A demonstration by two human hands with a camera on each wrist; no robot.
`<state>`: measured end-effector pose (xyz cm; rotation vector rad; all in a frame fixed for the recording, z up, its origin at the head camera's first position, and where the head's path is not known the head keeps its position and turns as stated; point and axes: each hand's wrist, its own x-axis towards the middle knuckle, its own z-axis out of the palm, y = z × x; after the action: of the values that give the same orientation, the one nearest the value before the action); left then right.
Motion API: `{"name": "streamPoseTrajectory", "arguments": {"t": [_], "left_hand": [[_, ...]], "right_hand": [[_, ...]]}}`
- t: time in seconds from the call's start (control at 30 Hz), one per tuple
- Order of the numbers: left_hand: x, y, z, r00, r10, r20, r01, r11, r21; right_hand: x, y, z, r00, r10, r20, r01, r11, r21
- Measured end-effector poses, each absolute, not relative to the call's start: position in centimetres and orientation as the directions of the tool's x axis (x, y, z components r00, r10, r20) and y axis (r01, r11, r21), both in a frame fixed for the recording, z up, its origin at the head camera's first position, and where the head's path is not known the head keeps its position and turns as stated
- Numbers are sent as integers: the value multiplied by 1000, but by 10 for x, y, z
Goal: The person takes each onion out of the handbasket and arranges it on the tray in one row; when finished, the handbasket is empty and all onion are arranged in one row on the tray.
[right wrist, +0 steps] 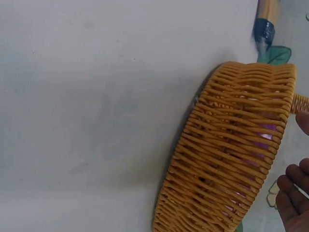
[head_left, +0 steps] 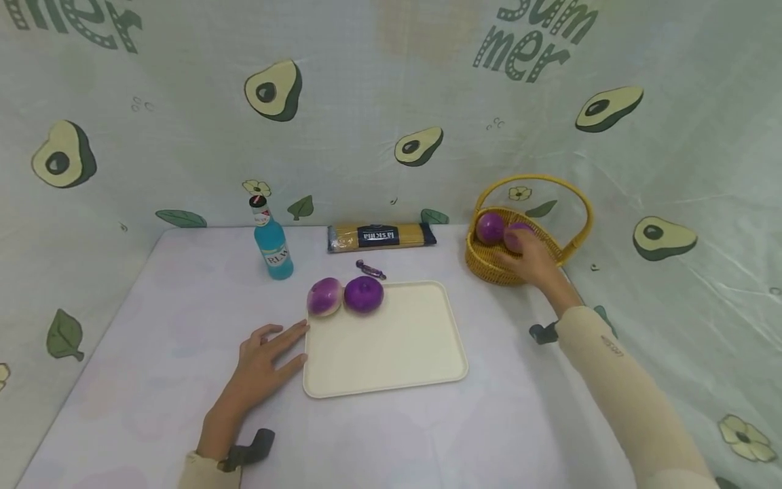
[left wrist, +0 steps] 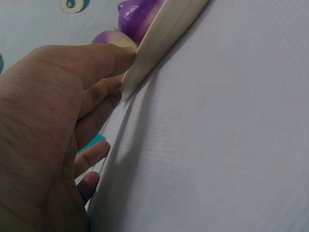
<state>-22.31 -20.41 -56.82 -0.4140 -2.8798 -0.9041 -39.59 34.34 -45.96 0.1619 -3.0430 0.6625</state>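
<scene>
My left hand (head_left: 263,367) rests at the left edge of a cream tray (head_left: 385,346), thumb and fingertips at its rim, as the left wrist view also shows. Two purple onions lie at the tray's far left corner: a paler purple-and-white onion (head_left: 325,297) and a darker onion (head_left: 364,295). At the far right my right hand (head_left: 533,257) reaches over a yellow wicker basket (head_left: 495,273). Inside it sit one purple onion (head_left: 490,228) and another purple onion (head_left: 516,238), partly covered by the hand. In the right wrist view, thumb and fingers stand apart above the rim.
A bottle of blue drink (head_left: 275,248) stands at the back left. Near the back edge lies a packet of pasta (head_left: 379,236), with a small wrapped candy (head_left: 370,269) in front of it. The basket's tall handle (head_left: 537,178) arches beyond the right hand.
</scene>
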Motion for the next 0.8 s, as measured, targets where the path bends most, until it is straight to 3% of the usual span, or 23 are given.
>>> {"name": "streamPoseTrajectory", "arguments": {"t": [0.27, 0.8], "left_hand": [[-224, -204, -569, -962, 220, 160, 272, 789, 551], [-223, -203, -567, -964, 214, 157, 265, 791, 551]], "right_hand": [[-400, 353, -460, -999, -34, 5, -33, 904, -425], [-412, 362, -468, -1000, -30, 5, -30, 907, -421]]}}
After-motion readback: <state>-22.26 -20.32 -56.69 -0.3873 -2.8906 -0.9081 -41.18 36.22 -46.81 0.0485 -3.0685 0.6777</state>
